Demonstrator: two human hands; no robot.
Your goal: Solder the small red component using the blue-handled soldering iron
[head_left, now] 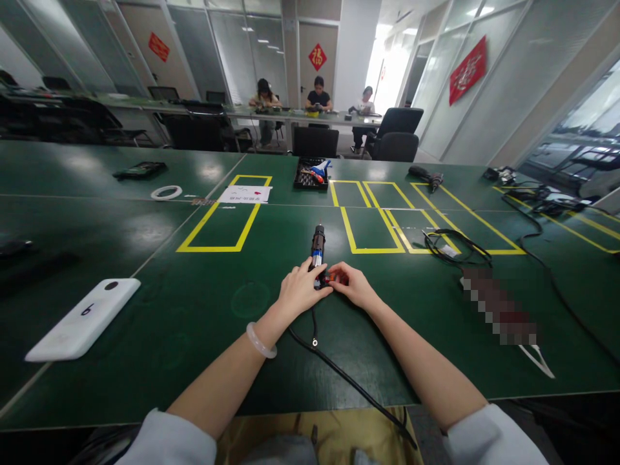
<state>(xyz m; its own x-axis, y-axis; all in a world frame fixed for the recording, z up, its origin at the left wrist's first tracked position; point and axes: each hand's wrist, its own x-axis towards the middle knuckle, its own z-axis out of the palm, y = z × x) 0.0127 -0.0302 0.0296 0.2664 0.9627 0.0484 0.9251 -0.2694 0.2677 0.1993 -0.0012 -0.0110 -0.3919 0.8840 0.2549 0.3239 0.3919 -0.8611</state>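
Hands on green table (194, 310) | left hand (301, 290) clamped on corded tool (318, 248) | right hand (352, 284) pinching its red part

On the green bench (194, 323), the left hand (301, 292) rests on a black corded tool (318, 248), while the right hand (352, 284) pinches a small red part (331, 279) beside it.

White device (82, 320), top face: handwritten mark resembling "6" or "b".
Red diamond sign (317, 57), far door: character "福".
Red banner (467, 71), right glass wall: lettering illegible.
White sheet (245, 194), table: print illegible.
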